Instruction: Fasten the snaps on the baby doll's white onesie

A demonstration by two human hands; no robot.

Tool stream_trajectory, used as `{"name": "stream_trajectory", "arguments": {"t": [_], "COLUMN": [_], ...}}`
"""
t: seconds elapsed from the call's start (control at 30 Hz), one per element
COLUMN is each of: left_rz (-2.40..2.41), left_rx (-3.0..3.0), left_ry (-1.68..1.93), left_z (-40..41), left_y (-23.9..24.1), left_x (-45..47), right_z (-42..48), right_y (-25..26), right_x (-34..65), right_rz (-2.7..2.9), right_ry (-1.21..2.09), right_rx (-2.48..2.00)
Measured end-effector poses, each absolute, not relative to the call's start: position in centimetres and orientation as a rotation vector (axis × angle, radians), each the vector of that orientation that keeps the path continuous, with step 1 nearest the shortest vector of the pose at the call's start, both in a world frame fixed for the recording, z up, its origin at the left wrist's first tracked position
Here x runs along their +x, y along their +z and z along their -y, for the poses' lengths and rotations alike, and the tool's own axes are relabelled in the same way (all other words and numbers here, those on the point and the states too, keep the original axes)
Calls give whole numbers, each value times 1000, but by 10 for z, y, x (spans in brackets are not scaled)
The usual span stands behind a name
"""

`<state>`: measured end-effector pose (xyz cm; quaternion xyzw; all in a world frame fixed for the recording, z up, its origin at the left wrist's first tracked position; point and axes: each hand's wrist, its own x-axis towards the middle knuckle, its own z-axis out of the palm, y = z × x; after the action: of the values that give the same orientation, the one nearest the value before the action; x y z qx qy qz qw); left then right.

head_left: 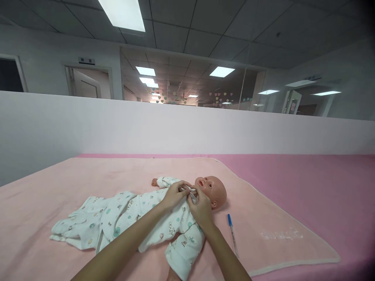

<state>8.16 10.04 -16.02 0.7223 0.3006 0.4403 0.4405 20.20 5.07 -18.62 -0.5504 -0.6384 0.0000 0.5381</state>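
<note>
A baby doll (pixel 215 191) lies on its back, its head to the right. It wears a white printed romper (pixel 125 210) with long sleeves. My left hand (pixel 176 194) is closed at the romper's neckline, just below the doll's chin, its fingers pinching the cloth. Close against it, my right hand (pixel 201 208) grips the same collar edge from the other side. The fingertips of both hands meet there, and whatever fastener may lie between them is hidden. One doll hand (pixel 154 182) sticks out of the far sleeve.
Under the doll is a pale pink blanket (pixel 281 218) over a darker pink surface (pixel 322 183). A pen with a blue cap (pixel 231 230) lies right of the doll. Behind stands a low white partition (pixel 187 128), with a window and a doorway beyond.
</note>
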Motion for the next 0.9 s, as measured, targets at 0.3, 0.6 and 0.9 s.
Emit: {"name": "stream_trajectory", "arguments": {"t": [0.3,0.6,0.9], "left_rz": [-733,-762,-734], "left_rx": [1802,1724,1978], "left_ry": [1110,1077,487], "left_z": [-100,-97,-95], "left_y": [-158,-154,-108], "left_x": [82,83,45], "right_z": [-50,-51,-47], "right_y": [-187,-187,-187], "right_x": [203,201,203], "right_rz": [1549,1512,1431], "right_ry": [-12,-50,-129], "right_rx": [-1245,-1292,-1213]}}
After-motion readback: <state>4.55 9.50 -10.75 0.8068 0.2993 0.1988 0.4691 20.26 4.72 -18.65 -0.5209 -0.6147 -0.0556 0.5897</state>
